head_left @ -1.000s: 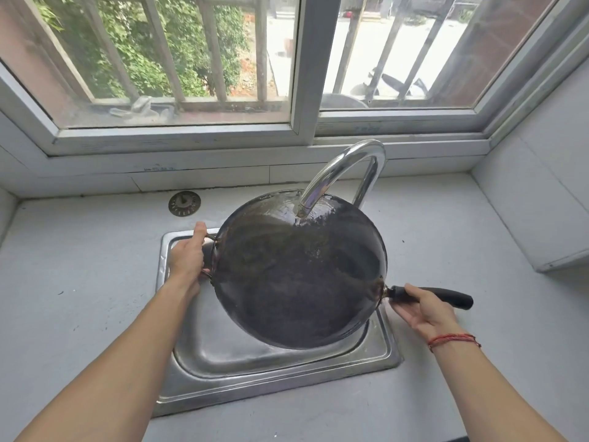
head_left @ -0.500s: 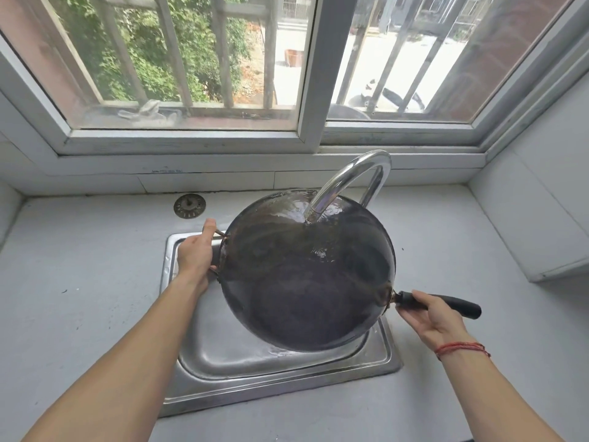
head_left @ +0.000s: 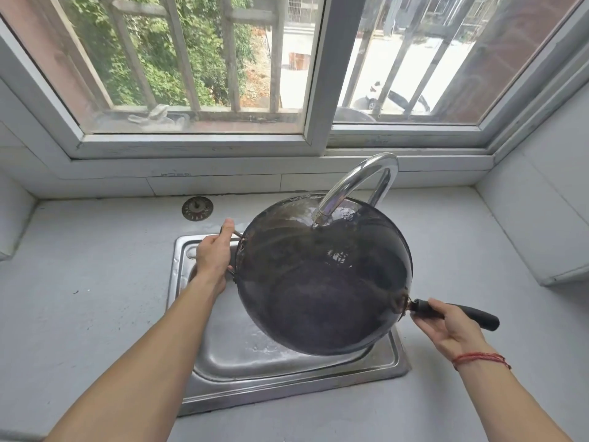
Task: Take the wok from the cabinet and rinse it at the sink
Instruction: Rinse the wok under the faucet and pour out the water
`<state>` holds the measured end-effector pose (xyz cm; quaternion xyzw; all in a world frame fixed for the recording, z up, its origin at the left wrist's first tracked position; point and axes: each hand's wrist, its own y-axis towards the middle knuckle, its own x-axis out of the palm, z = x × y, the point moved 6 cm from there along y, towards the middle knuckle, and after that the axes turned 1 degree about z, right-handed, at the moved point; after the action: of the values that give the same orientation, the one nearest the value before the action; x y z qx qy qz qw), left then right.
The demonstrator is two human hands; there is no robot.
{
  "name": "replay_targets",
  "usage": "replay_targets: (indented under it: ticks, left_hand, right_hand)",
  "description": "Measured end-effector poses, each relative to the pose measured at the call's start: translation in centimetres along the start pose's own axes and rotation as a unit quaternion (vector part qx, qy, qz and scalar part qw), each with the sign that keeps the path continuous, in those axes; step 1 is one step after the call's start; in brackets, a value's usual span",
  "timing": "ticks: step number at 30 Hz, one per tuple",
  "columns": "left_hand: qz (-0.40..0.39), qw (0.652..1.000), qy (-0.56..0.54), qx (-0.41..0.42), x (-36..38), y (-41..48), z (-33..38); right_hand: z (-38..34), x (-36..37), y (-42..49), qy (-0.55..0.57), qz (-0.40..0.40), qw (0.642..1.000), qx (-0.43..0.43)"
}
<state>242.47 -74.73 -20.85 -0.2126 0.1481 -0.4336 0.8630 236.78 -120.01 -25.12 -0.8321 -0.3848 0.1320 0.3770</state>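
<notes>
Grey kitchen counter, daylight from a white-framed window with metal bars: a person holds a round, blackened metal wok tilted above a rectangular stainless-steel sink, its hollow turned toward the camera and its lower edge hanging over the basin. The curved chrome tap arches over the far rim, its spout ending just inside the wok, where the dark surface glistens wet. The left hand grips the small wire loop handle on the wok's left side, thumb on top. The right hand curls around the long black handle near where it joins the pan, a red string bracelet on the wrist. The two hands are well apart, one on each side of the wok. Droplets and a film of water lie on the basin floor. A round metal drain strainer sits on the counter behind the sink's left corner. Green foliage and a sunlit paved yard show beyond the bars.
</notes>
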Motion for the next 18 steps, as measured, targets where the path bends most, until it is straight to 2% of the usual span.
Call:
replay_targets:
  ticks: [18]
  left_hand:
    - [-0.004, 1.0, -0.001, 0.012, -0.16, -0.61, -0.07]
  right_hand:
    - [0.36, -0.45, 0.97, -0.003, 0.011, 1.0, -0.002]
